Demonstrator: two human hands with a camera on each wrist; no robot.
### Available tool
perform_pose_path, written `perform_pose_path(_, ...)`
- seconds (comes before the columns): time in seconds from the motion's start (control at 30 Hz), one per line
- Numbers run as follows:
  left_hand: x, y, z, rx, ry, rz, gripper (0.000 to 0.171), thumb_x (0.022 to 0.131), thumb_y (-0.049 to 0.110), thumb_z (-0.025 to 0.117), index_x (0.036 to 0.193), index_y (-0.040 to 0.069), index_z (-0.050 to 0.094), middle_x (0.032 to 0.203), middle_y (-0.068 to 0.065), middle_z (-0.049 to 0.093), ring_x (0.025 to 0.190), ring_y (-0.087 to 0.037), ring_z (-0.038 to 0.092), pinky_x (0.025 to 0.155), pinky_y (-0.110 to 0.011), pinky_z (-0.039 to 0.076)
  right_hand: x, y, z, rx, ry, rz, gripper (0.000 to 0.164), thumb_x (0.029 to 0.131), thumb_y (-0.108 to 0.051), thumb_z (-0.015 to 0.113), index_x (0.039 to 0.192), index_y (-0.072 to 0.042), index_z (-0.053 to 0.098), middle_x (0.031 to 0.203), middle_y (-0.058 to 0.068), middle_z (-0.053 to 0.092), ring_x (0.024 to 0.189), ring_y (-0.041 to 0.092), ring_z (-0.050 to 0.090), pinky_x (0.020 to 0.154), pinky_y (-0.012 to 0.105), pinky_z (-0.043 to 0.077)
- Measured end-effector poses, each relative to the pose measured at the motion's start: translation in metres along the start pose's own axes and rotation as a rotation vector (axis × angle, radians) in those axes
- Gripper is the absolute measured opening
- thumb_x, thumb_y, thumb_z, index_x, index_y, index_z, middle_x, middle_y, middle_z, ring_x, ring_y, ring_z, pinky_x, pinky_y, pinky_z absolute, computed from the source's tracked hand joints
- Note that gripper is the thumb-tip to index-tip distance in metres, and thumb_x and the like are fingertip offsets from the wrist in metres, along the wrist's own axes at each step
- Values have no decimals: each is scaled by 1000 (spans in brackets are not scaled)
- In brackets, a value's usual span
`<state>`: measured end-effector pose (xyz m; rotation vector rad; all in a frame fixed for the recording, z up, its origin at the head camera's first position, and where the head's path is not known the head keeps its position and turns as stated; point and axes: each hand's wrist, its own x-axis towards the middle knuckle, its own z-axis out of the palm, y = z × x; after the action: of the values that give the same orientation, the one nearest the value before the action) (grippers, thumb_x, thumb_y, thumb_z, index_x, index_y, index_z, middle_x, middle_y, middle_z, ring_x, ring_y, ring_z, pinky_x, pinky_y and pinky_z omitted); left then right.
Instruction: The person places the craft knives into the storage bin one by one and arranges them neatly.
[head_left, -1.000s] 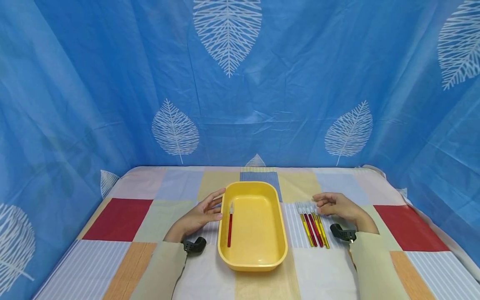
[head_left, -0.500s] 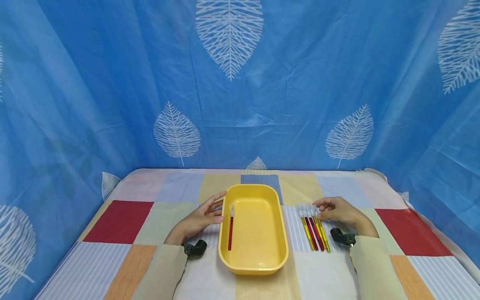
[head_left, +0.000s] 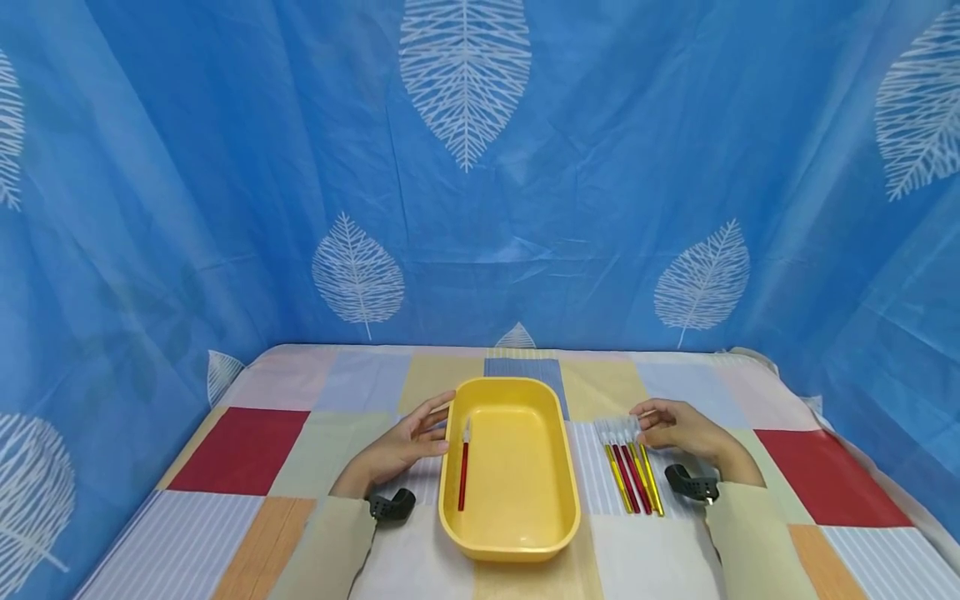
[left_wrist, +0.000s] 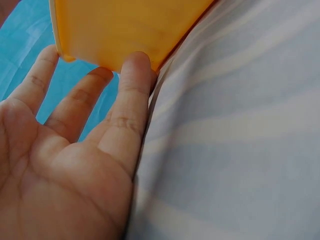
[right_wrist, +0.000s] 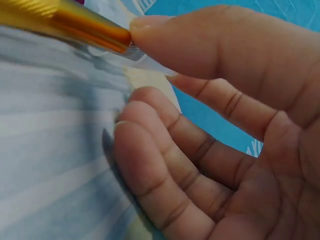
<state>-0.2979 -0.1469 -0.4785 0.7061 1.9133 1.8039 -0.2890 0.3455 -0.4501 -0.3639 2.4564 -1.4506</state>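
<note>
A yellow tray stands in the middle of the table with a red craft knife lying along its left side. My left hand touches the tray's left wall with extended fingers; in the left wrist view the fingertips meet the yellow plastic. To the tray's right lie several capped craft knives side by side, some gold, some red. My right hand pinches the clear cap of the rightmost gold craft knife between thumb and index finger, its other fingers loosely curled.
A patchwork cloth covers the table. Blue curtain with white leaf prints hangs behind and along both sides. Each wrist wears a black camera band.
The head view has tilted up slightly, so the table sits lower in it. My right fingertips have settled on the rightmost gold knife's cap. The left hand and tray keep their places.
</note>
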Motion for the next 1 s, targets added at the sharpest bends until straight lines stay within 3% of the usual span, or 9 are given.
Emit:
perform_pose_path(0.23,0,0,1,-16,-15,17,89,106,17,73,174,6,17,174,-29,27,157,-50,34,122,-49,43,-2,-1,0,34,27,35,52,98,-4,72,142,15,52,110,14,68,95,25,68,81,32,66)
perform_pose_path(0.47,-1,1,2,-5,4,3,88,105,16,73,174,6,18,174,-28,27,156,-50,34,123,-53,41,-1,-4,1,72,27,32,55,101,-5,70,145,17,46,107,14,70,86,23,71,76,34,67)
perform_pose_path(0.7,-1,-1,1,3,11,-3,87,105,18,73,173,7,20,174,-27,27,158,-49,32,124,-53,40,0,-11,3,41,101,31,56,102,-4,71,147,16,45,112,19,67,83,24,73,74,34,66)
perform_pose_path(1.0,-2,-1,2,-7,4,1,86,106,16,72,173,6,19,174,-27,27,159,-49,31,124,-50,40,3,-19,7,48,115,-33,56,105,-3,68,150,17,43,114,23,68,88,20,70,77,35,66)
